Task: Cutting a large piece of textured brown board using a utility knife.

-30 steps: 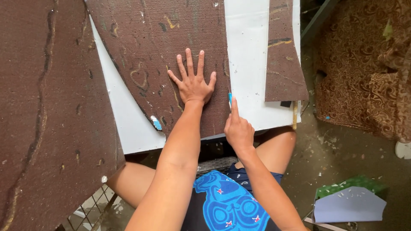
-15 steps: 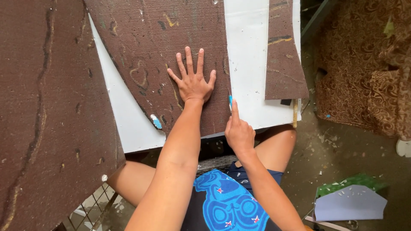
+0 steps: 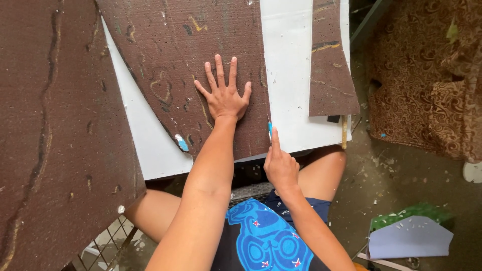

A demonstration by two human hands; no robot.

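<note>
Three brown sheets lay in view: a large one at the left, a middle one with a slanted left edge, and a narrow strip at the right. All three were rough and grainy, marked with scratches, dents and a few yellow streaks. Under the middle sheet and the strip lay one smooth white board, flat and pale. The left hand was spread wide open, fingers fanned, its palm pressed flat on the middle sheet near that sheet's right edge. The right hand was clenched around one small blue cutter, forefinger stretched along it, the blade tip touching the white board just beside the middle sheet's right edge. One pale folded paper lay on the dirty floor at the lower right
</note>
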